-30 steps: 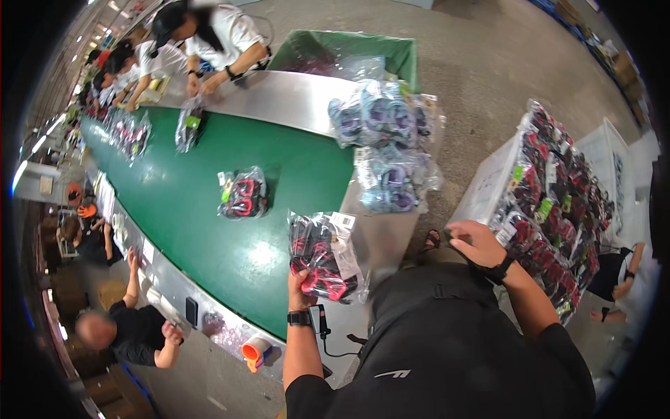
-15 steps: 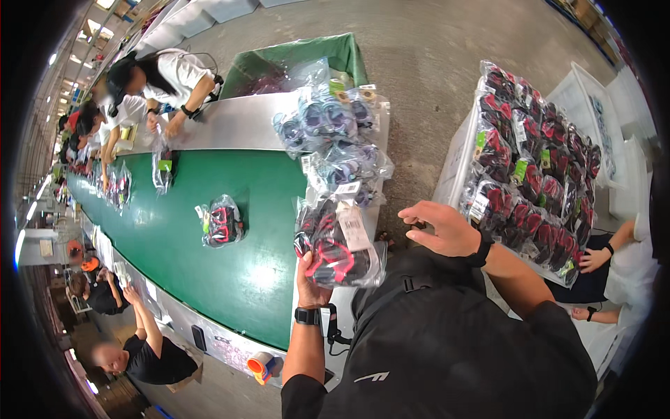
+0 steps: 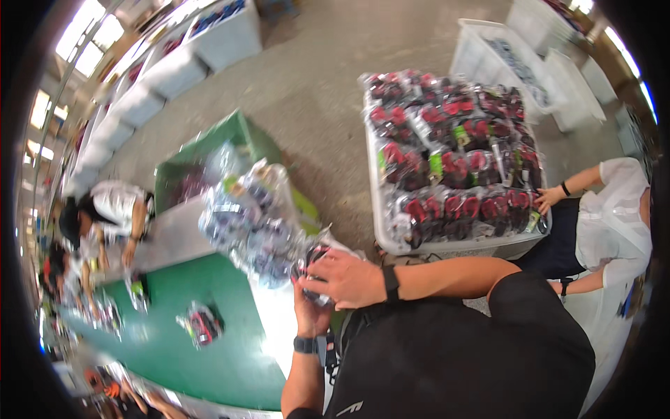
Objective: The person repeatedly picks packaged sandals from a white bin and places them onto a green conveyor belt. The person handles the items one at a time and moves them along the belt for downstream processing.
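Close in front of my body is a clear plastic bag [image 3: 319, 255] with a black and red item inside, apparently footwear. My left hand [image 3: 312, 312] holds it from below with closed fingers. Across its top lies my right hand [image 3: 347, 279], fingers bent over the bag and gripping it. Most of the bag is hidden by my hands and some blur. Just beyond it, several bagged blue items [image 3: 255, 227] are heaped at the end of the work table.
A white crate [image 3: 380, 222] piled with black and red bags stands to the right, with a co-worker's hand [image 3: 551, 198] on it. One more bag [image 3: 202, 325] lies on the green conveyor belt [image 3: 237, 356]. Behind the heap is a green bin [image 3: 258, 140]. Co-workers stand along the belt.
My view has turned to the right, toward the piled crate. My right hand has come from free air onto the bag in my left hand. The tag seen before is now covered.
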Demonstrator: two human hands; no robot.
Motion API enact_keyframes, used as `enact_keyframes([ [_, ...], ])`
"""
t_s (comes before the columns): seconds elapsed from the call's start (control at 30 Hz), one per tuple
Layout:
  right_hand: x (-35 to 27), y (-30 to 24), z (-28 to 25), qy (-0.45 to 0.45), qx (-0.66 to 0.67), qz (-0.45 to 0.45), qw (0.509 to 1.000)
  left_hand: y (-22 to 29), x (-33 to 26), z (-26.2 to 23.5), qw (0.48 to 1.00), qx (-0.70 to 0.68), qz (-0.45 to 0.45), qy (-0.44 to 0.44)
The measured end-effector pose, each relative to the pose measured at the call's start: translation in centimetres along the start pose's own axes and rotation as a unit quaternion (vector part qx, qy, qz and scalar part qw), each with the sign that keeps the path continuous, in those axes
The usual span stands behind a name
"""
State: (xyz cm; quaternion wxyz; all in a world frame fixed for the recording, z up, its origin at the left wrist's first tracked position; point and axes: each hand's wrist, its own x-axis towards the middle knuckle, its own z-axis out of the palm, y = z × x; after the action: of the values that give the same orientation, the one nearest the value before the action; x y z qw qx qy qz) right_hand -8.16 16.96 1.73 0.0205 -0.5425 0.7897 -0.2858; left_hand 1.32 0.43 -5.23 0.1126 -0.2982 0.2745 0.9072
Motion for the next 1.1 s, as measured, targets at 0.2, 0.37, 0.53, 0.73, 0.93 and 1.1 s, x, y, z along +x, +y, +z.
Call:
enact_keyframes([
  [0.2, -3.4, 5.2, -3.0, -0.032, -0.042, 0.092, 0.994, -1.8, 5.0, 5.2, 0.995, 0.039, -0.085, 0.043],
  [0.37, -6.9, 13.2, -7.0, 0.035, -0.005, 0.153, 0.988, -2.9, 7.0, 10.3, 0.992, 0.118, -0.043, 0.002],
  [0.53, -11.3, 24.6, -13.1, 0.099, -0.039, 0.250, 0.962, -2.7, 7.5, 9.1, 0.969, 0.222, 0.053, 0.091],
  [0.73, -13.9, 39.4, -20.2, 0.134, -0.204, 0.326, 0.913, -3.6, 4.9, 3.5, 0.932, 0.263, 0.055, 0.243],
  [0.93, -16.1, 46.9, -19.6, 0.119, -0.288, 0.422, 0.851, -4.7, 1.7, 0.3, 0.906, 0.308, 0.061, 0.284],
  [1.1, -18.4, 44.5, -12.2, 0.092, -0.201, 0.430, 0.875, -5.3, -0.1, -2.4, 0.902, 0.311, 0.066, 0.293],
])
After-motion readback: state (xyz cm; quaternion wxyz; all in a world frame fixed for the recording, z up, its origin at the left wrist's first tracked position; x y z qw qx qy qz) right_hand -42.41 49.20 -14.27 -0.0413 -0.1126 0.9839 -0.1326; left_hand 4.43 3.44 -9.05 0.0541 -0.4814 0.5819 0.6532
